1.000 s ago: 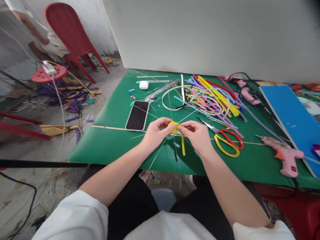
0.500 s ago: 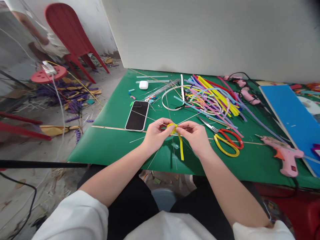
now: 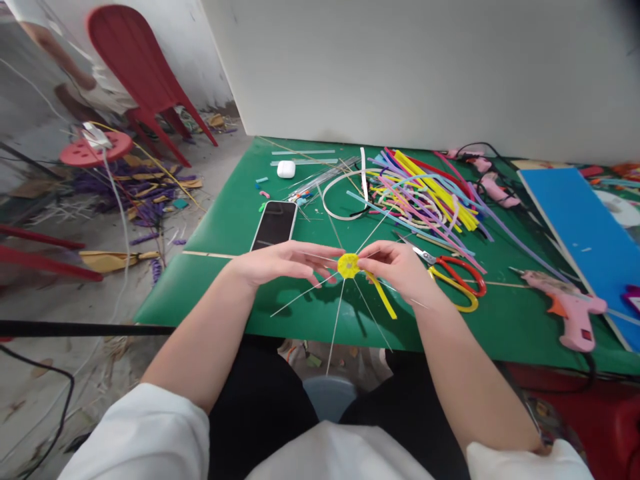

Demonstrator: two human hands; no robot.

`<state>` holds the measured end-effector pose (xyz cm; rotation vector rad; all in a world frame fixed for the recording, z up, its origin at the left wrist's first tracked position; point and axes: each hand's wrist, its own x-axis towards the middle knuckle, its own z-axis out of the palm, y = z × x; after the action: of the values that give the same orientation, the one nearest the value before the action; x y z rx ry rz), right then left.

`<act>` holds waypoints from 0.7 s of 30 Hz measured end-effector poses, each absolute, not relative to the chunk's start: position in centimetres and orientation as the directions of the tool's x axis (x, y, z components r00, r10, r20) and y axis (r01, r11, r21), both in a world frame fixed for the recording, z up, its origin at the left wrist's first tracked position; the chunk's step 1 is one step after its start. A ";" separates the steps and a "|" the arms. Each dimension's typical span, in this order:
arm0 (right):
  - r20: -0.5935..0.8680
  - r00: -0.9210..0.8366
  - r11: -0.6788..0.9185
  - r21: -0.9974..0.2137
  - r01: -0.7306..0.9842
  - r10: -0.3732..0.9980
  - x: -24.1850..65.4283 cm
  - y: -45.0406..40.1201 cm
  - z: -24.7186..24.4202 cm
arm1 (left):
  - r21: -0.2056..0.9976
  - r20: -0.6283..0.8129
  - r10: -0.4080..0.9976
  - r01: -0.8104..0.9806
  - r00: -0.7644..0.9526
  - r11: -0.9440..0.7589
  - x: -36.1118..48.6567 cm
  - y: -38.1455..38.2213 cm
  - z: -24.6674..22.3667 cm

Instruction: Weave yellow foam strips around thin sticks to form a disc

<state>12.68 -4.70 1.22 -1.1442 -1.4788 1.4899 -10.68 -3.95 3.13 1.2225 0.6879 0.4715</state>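
Note:
A round yellow woven piece point(image 3: 348, 265) has thin pale spokes spreading out from it on all sides. One loose yellow strip point(image 3: 384, 298) hangs from its right side. My right hand point(image 3: 397, 267) pinches the disc's right edge between thumb and fingertips. My left hand point(image 3: 285, 261) is beside the disc on the left, its fingers spread among the spokes, holding nothing that I can make out. A phone point(image 3: 274, 225) lies partly covered behind my left hand. Scissors with red and yellow handles point(image 3: 457, 280) lie just right of my right hand.
On the green table point(image 3: 200, 297) lie colourful fuzzy strips point(image 3: 425, 193), a white earphone case point(image 3: 286, 169), a pink glue gun point(image 3: 570, 307) and a blue board point(image 3: 580, 233). A white panel point(image 3: 400, 73) stands behind. A person's arm point(image 3: 60, 53) shows near a red chair point(image 3: 133, 57).
My left hand has let go of the yellow piece and spread its fingers to the left. The disc now faces up, and its loose strip has swung to the right.

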 end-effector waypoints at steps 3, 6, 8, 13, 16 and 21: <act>-0.107 -0.374 -0.076 -0.992 0.097 0.921 12.5 -4.8 1.2 | 0.975 -0.209 0.768 0.065 0.605 0.214 -8.4 -4.4 1.8; -0.100 -0.376 -0.069 -0.993 0.094 0.921 12.3 -4.9 1.1 | 0.986 -0.163 0.887 0.035 0.432 0.164 -6.4 -4.7 0.5; -0.100 -0.360 -0.083 -0.995 0.062 0.928 12.2 -4.8 0.9 | 0.986 -0.154 0.920 0.000 0.360 0.165 -5.6 -4.8 0.0; -0.155 -0.358 -0.185 -0.981 -0.051 0.921 11.9 -4.6 0.5 | 0.995 -0.078 0.979 -0.044 0.188 0.088 -5.3 -4.9 0.0; -0.185 -0.328 -0.215 -0.975 -0.059 0.926 11.8 -4.5 0.3 | 0.997 -0.042 0.995 -0.068 0.089 0.049 -5.3 -4.9 0.2; -0.121 -0.257 -0.104 -0.991 0.078 0.959 11.4 -4.8 0.0 | 0.998 -0.030 0.998 -0.064 -0.059 0.026 -5.2 -4.8 0.2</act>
<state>11.43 -4.77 0.01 -1.2057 -1.3965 1.4602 -5.19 -4.80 0.19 1.1137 1.2187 1.2613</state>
